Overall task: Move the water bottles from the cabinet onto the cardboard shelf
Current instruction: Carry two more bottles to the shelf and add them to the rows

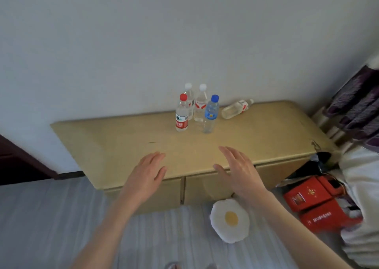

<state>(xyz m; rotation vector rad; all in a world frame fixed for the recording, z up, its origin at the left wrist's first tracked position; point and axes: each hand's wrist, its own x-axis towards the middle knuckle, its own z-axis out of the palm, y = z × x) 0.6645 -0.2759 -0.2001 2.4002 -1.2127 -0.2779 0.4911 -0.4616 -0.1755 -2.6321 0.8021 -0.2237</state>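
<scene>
Reaching: both hands hover over the front of the cabinet point(127, 145), palms down, fingers straight and loose, holding nothing; left hand point(146, 173) and right hand point(239, 170) are apart from each other and well short of the bottles.
Bottles: five sit at the back of the cabinet, close to the wall point(143, 43). Four stand in a tight cluster: red-cap bottle point(182, 114) front left, blue-cap bottle point(210, 114) front right, two white-cap bottles point(200, 104) just behind them. A fifth, the fallen bottle point(235, 109), lies on its side just right of the cluster.
Shelf: no cardboard shelf is in view, so the carry goes somewhere out of sight.
Risk, cluster: the standing bottles are so near one another that fingers closing round one would likely nudge a neighbour and tip it; taking a back one first makes this worse.
Risk, rolling: the fallen bottle is round and could roll along the cabinet if bumped, possibly off the right end towards the red boxes point(313, 201).
Risk, grip: a thin, clear bottle may flex or slip if squeezed at the label.
Risk, footing: an egg cushion point(229, 220) lies on the floor at the foot of the cabinet, a trip hazard when turning away with bottles in hand.
</scene>
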